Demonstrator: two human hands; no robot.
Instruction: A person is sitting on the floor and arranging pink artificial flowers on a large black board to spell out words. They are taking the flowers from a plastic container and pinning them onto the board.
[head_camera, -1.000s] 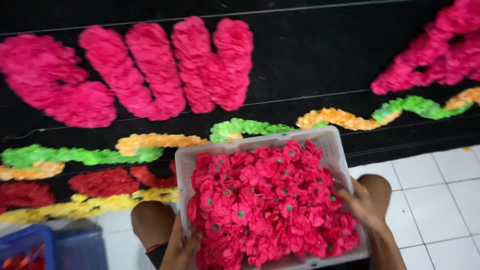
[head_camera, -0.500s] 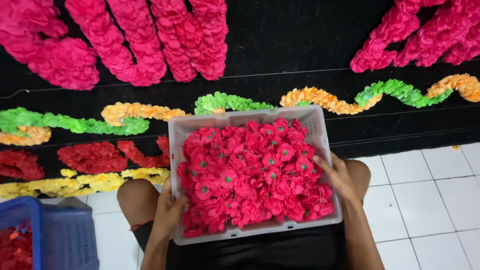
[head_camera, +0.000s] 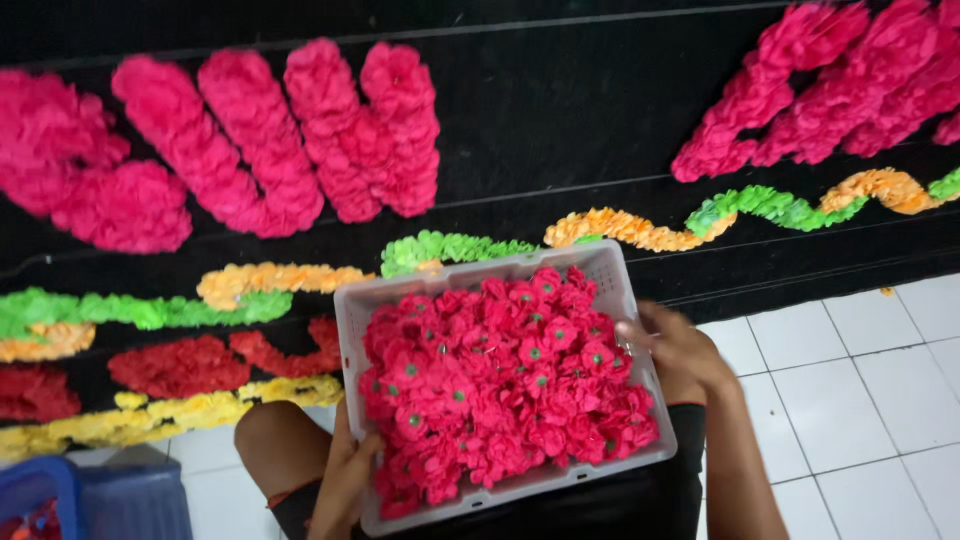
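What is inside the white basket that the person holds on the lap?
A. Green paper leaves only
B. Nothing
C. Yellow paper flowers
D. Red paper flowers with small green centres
D: the white basket is filled to the rim with red paper flowers that have small green centres, while the left hand and the right hand grip its two sides.

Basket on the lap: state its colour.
The basket is pale grey-white plastic, seen in the head view.
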